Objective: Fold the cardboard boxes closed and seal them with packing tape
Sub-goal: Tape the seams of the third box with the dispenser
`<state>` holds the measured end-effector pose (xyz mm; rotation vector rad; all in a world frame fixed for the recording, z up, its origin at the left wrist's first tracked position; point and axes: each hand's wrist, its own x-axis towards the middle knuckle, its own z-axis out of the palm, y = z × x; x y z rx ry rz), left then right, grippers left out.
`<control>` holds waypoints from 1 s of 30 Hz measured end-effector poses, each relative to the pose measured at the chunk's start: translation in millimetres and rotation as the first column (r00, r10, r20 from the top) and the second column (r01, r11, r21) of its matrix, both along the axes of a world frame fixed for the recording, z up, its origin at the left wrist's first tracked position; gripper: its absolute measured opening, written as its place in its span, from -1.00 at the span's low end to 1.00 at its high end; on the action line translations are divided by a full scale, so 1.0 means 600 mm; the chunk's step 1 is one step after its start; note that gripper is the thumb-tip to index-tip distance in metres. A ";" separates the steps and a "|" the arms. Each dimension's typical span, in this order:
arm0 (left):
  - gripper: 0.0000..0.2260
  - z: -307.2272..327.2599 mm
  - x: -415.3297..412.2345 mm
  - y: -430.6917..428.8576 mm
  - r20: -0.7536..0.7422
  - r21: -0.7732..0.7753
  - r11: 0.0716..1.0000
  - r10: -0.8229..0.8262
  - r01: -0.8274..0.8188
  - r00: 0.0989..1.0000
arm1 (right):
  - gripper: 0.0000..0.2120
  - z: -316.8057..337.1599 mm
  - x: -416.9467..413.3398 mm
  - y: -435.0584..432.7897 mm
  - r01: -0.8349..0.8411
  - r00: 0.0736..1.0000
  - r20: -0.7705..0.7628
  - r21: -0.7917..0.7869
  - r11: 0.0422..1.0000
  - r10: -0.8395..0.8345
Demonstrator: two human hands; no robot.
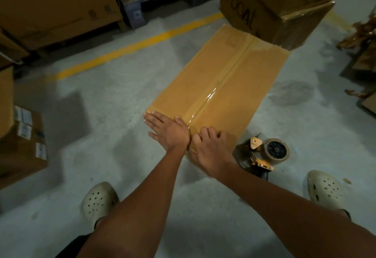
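The cardboard box (pixel 203 87) on the floor is a plain mustard tan. The packing tape (pixel 215 89) down its middle is clear and glossy, and darkens the cardboard under it to a deeper tan band. The floor (pixel 101 87) is pale grey concrete, mottled with darker grey blotches and crossed by a painted yellow line (pixel 130 46). The tape dispenser (pixel 258 156) is orange-yellow and black; its roll (pixel 276 151) is dull brown around a black hub. Both clogs (pixel 99 198) are cream, dotted with dark holes. The stacked box (pixel 264 7) behind is darker brown, with black handwritten lettering. The left box (pixel 22 135) carries white labels.
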<state>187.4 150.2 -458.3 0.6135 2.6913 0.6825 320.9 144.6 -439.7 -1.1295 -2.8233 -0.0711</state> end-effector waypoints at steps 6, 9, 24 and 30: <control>-0.50 -0.028 -0.124 -0.027 -0.057 0.273 0.929 -0.243 0.249 0.968 | -0.38 -0.010 -0.009 -0.005 -0.246 0.955 0.133 -0.139 0.959 0.265; -0.48 -0.041 -0.121 -0.019 0.017 0.405 0.897 -0.200 0.176 0.980 | -0.56 0.007 -0.054 -0.004 -0.139 0.985 0.092 -0.070 0.988 0.145; -0.73 -0.044 -0.153 0.006 0.047 0.415 0.909 -0.066 0.041 0.997 | -0.59 -0.032 -0.163 0.026 -0.095 0.995 0.026 -0.068 0.993 0.097; -0.50 -0.002 -0.103 0.025 -0.307 -0.122 0.916 -0.400 0.381 0.864 | -0.42 -0.013 -0.052 0.092 -0.186 0.967 0.137 -0.206 0.961 0.217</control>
